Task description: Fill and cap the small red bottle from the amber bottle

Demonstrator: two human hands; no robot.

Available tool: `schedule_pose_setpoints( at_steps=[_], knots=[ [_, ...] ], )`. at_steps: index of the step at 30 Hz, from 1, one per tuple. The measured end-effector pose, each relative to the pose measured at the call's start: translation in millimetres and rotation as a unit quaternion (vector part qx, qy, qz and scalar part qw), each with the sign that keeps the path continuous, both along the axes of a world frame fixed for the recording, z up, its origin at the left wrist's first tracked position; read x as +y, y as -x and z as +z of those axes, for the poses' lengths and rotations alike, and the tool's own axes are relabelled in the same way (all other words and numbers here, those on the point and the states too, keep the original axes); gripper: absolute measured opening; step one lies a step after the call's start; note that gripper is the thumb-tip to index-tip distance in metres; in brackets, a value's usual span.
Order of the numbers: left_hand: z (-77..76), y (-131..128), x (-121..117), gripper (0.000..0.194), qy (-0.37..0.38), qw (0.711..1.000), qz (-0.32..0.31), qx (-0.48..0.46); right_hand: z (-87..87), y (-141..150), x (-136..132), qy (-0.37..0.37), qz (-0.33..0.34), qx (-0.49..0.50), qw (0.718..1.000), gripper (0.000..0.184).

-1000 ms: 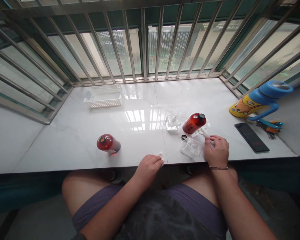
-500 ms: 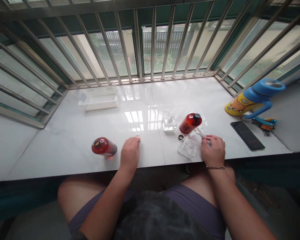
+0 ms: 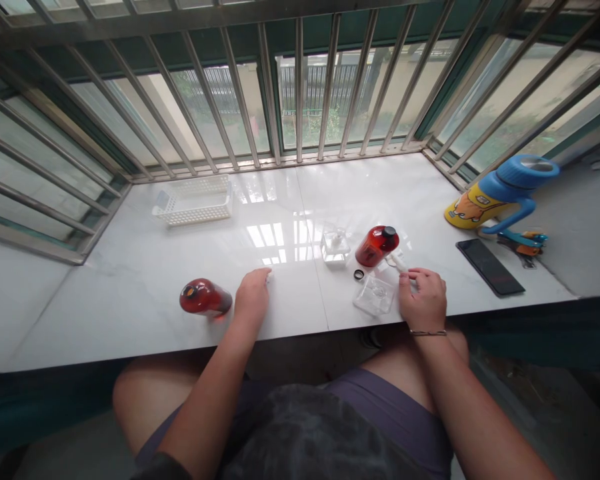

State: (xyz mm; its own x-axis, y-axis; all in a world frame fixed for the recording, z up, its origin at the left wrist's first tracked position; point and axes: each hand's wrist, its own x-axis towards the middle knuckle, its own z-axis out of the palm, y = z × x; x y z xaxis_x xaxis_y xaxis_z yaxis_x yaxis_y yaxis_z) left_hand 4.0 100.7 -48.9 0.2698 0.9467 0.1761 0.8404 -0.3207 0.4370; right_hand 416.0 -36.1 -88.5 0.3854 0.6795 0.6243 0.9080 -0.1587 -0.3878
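My left hand (image 3: 251, 297) rests on the white countertop (image 3: 130, 280) with its fingers closed round a small white wad, just right of an open red bottle (image 3: 203, 298) lying on its side. My right hand (image 3: 423, 299) sits near the front edge, fingers curled on a small white piece. Beside it lie a clear plastic lid (image 3: 375, 295), a small black ring (image 3: 359, 274) and a second red bottle (image 3: 377, 245) with a black cap, tipped on its side. A small clear glass bottle (image 3: 335, 244) stands left of that.
A white slotted basket (image 3: 194, 201) stands at the back left by the window bars (image 3: 300, 87). On the right are a blue and yellow flask (image 3: 500, 192), a black phone (image 3: 489, 267) and keys (image 3: 523, 241). My knees are under the counter edge.
My left hand moved from the counter's front edge leftward and forward, ending beside the open red bottle. My right hand stayed in place.
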Motion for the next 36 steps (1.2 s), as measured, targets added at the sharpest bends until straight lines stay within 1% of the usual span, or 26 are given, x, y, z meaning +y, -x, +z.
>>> schedule_pose_setpoints(
  at_steps=[7,15,19,22,25,28,33,36],
  knots=[
    [-2.0,-29.2,11.3,0.038,0.023,0.998,-0.058,-0.028,0.9,0.3,0.0,-0.004,-0.004,-0.006,1.0,0.019],
    [-3.2,-67.7,21.6,0.035,0.048,0.986,-0.151,-0.046,0.6,-0.4,0.5,-0.002,-0.002,0.001,1.0,0.017],
    [-0.9,-78.0,26.5,0.035,0.062,0.977,-0.196,-0.052,1.9,0.8,0.2,-0.003,-0.001,0.002,1.0,0.017],
    [2.2,-81.4,25.5,0.034,0.074,0.969,-0.23,-0.057,3.2,2.0,0.0,-0.002,-0.004,0.007,1.0,0.018],
    [5.1,-81.2,17.3,0.034,0.086,0.958,-0.267,-0.064,3.9,2.4,-0.1,0.0,-0.007,0.012,1.0,0.018],
    [7.1,-76.8,2.3,0.034,0.098,0.945,-0.305,-0.069,4.0,2.2,-0.2,0.006,-0.01,0.017,1.0,0.019],
    [8.9,-61.1,-32.0,0.035,0.109,0.924,-0.358,-0.08,3.9,1.5,-0.4,0.019,-0.01,0.023,1.0,0.019],
    [10.0,-50.7,-55.1,0.041,0.113,0.909,-0.392,-0.085,3.7,1.3,-0.4,0.021,-0.011,0.023,0.999,0.019]
  ],
)
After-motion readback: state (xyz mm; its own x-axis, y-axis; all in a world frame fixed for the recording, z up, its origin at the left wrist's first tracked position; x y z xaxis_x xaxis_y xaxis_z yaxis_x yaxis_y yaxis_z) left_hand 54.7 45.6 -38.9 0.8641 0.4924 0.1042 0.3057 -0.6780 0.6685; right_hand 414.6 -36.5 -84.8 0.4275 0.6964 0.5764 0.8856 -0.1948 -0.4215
